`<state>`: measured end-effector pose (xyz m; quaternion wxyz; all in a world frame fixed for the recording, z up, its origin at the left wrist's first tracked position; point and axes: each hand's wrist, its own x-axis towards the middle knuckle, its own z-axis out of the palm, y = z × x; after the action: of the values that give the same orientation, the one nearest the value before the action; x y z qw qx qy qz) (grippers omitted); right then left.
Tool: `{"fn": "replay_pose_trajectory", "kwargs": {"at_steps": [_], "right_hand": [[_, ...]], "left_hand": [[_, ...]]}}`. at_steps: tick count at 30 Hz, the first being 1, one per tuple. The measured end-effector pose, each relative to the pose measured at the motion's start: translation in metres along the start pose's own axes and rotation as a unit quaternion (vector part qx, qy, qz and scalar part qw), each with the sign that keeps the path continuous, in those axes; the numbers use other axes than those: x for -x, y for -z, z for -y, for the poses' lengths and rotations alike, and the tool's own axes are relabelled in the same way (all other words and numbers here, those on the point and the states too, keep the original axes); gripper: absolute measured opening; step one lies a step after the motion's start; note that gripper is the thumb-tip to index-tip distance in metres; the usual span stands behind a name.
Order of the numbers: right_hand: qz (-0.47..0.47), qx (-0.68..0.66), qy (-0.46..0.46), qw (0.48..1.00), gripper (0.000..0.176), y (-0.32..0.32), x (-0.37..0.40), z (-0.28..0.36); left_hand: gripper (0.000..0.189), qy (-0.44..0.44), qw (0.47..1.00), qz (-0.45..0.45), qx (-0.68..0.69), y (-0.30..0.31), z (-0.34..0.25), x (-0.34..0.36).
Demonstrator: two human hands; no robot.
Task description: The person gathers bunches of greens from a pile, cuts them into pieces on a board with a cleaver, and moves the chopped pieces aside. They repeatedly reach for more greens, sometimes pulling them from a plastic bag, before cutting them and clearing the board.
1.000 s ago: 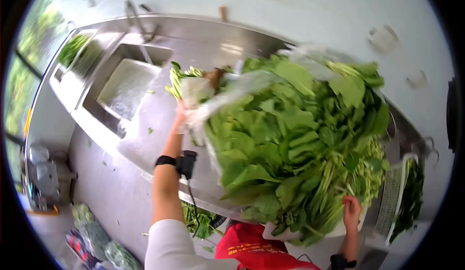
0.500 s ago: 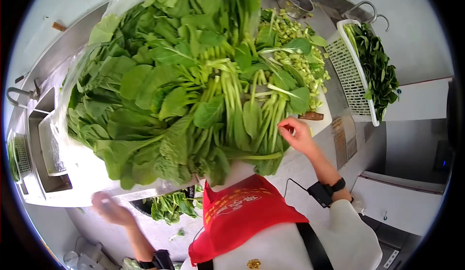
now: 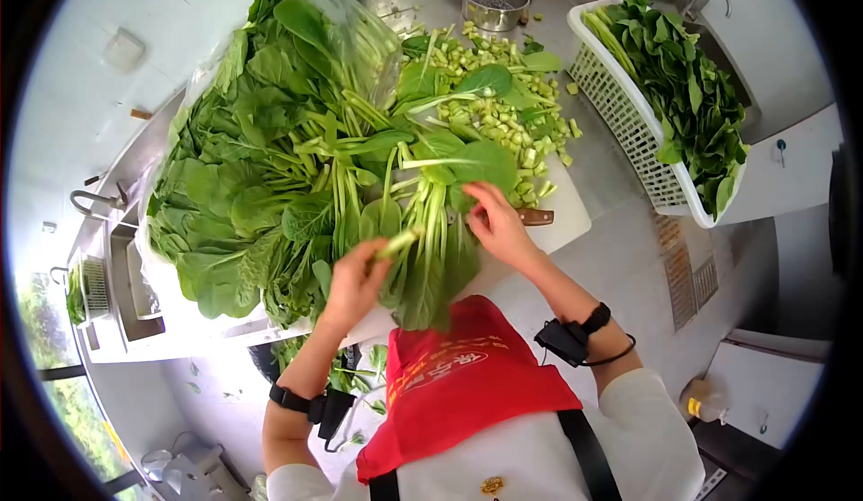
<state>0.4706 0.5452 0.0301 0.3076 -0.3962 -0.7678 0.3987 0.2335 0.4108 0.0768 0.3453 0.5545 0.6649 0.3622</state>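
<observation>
A bunch of leafy greens (image 3: 422, 290) with pale stems lies at the front of the white cutting board (image 3: 568, 197). My left hand (image 3: 353, 283) is closed around a pale green stalk (image 3: 399, 242) over the bunch's left side. Close to the bunch's upper right side is my right hand (image 3: 500, 229), its fingers bent and apart, with the fingertips at a leaf. A knife's brown wooden handle (image 3: 538, 217) shows just right of that hand; most of the blade is hidden. Behind lie loose leaves (image 3: 485, 164) and chopped stems (image 3: 526, 133).
A large heap of greens (image 3: 238, 186) in a clear plastic bag covers the left side. A metal bowl (image 3: 493, 2) stands at the back, and a white basket (image 3: 620, 110) of greens at the right. A sink (image 3: 121, 272) is at far left; more greens (image 3: 346, 377) lie below the counter.
My left hand has come up from the counter's lower left edge to the bunch and now grips a stalk. My right hand is now over the bunch's upper right side. The camera view has shifted.
</observation>
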Motion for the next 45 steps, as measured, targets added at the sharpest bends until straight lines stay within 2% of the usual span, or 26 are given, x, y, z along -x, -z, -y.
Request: {"fn": "replay_pose_trajectory", "kwargs": {"at_steps": [1, 3, 4, 5, 6, 7, 8, 9, 11, 12, 16, 17, 18, 19, 21, 25, 29, 31, 34, 37, 38, 39, 40, 42, 43, 45], "right_hand": [[-0.036, -0.012, 0.015, 0.999, 0.039, 0.002, -0.009, 0.001], [-0.094, -0.027, 0.024, 0.995, 0.038, 0.008, -0.028, 0.003], [-0.124, -0.032, 0.027, 0.991, 0.037, 0.013, -0.035, 0.004], [-0.105, -0.013, 0.026, 0.994, 0.036, 0.022, -0.038, 0.004], [-0.087, 0.008, 0.025, 0.996, 0.034, 0.033, -0.041, 0.003], [-0.069, 0.030, 0.024, 0.997, 0.033, 0.044, -0.043, 0.001], [0.015, 0.049, 0.032, 0.998, 0.032, 0.055, -0.037, -0.008], [0.047, 0.131, 0.040, 0.990, 0.034, 0.061, -0.026, -0.013], [0.112, 0.290, 0.050, 0.949, 0.037, 0.064, 0.002, -0.021], [0.106, 0.312, 0.050, 0.943, 0.037, 0.064, 0.012, -0.026], [0.103, 0.361, 0.077, 0.924, 0.038, 0.061, 0.015, -0.041], [0.111, 0.360, 0.089, 0.922, 0.038, 0.058, 0.014, -0.042], [0.133, 0.400, 0.125, 0.898, 0.039, 0.056, 0.009, -0.045], [0.137, 0.391, 0.122, 0.902, 0.039, 0.058, 0.005, -0.043], [0.145, 0.372, 0.114, 0.910, 0.038, 0.064, -0.004, -0.034], [0.191, 0.409, 0.089, 0.888, 0.030, 0.116, -0.033, 0.005], [0.214, 0.441, 0.036, 0.871, 0.022, 0.188, -0.056, 0.042], [0.190, 0.428, -0.005, 0.884, 0.024, 0.208, -0.057, 0.055], [0.205, 0.361, -0.099, 0.905, 0.026, 0.221, -0.062, 0.060], [0.193, 0.062, -0.192, 0.960, 0.030, 0.204, -0.058, 0.029], [0.182, 0.015, -0.185, 0.966, 0.032, 0.192, -0.055, 0.024], [0.195, 0.023, -0.241, 0.951, 0.024, 0.184, -0.056, 0.028], [0.179, -0.044, -0.218, 0.958, 0.019, 0.168, -0.050, -0.014], [0.157, -0.176, -0.214, 0.948, 0.021, 0.138, -0.040, -0.022], [0.164, -0.201, -0.249, 0.933, 0.021, 0.130, -0.036, -0.028], [0.161, -0.293, -0.250, 0.909, 0.021, 0.110, -0.028, -0.039]], "left_hand": [[0.021, 0.073, 0.997, -0.020, 0.030, 0.004, -0.009, -0.010], [0.032, 0.180, 0.967, -0.048, 0.173, 0.004, -0.016, -0.036], [0.038, 0.102, 0.982, -0.148, 0.060, -0.004, -0.014, -0.050], [0.044, 0.020, 0.968, -0.243, -0.054, -0.016, -0.009, -0.066], [0.051, -0.062, 0.926, -0.332, -0.166, -0.027, -0.010, -0.077], [0.059, -0.065, 0.910, -0.324, -0.250, -0.030, -0.029, -0.081], [0.056, -0.079, 0.910, -0.252, -0.321, -0.034, -0.041, -0.080], [0.054, -0.092, 0.900, -0.175, -0.388, -0.040, -0.047, -0.078], [0.055, 0.042, 0.932, 0.027, -0.359, -0.070, -0.040, -0.075], [0.066, 0.061, 0.907, 0.027, -0.415, -0.087, -0.017, -0.074], [0.073, 0.088, 0.898, 0.045, -0.428, -0.088, -0.006, -0.081], [0.066, 0.086, 0.918, 0.027, -0.386, -0.085, 0.001, -0.083], [0.065, 0.113, 0.922, 0.031, -0.369, -0.080, 0.013, -0.085], [0.064, 0.138, 0.925, 0.034, -0.352, -0.072, 0.021, -0.088], [0.064, 0.132, 0.935, 0.037, -0.327, -0.052, 0.033, -0.085], [0.062, 0.168, 0.955, 0.066, -0.235, -0.040, 0.034, -0.084], [0.060, 0.089, 0.943, 0.049, -0.316, -0.051, 0.032, -0.082], [0.056, 0.071, 0.949, 0.044, -0.305, -0.057, 0.029, -0.083], [0.050, 0.079, 0.963, 0.010, -0.258, -0.072, 0.035, -0.090], [0.046, 0.148, 0.977, -0.007, -0.153, -0.073, 0.031, -0.099], [0.058, 0.179, 0.981, 0.043, -0.068, -0.072, 0.052, -0.107], [0.060, 0.193, 0.979, 0.048, -0.048, -0.069, 0.060, -0.110], [0.062, 0.207, 0.977, 0.052, -0.029, -0.066, 0.065, -0.111], [0.064, 0.215, 0.975, 0.049, -0.016, -0.063, 0.058, -0.107], [0.061, 0.201, 0.977, 0.052, -0.042, -0.063, 0.053, -0.104], [0.056, 0.174, 0.978, 0.065, -0.095, -0.070, 0.044, -0.099]]}}
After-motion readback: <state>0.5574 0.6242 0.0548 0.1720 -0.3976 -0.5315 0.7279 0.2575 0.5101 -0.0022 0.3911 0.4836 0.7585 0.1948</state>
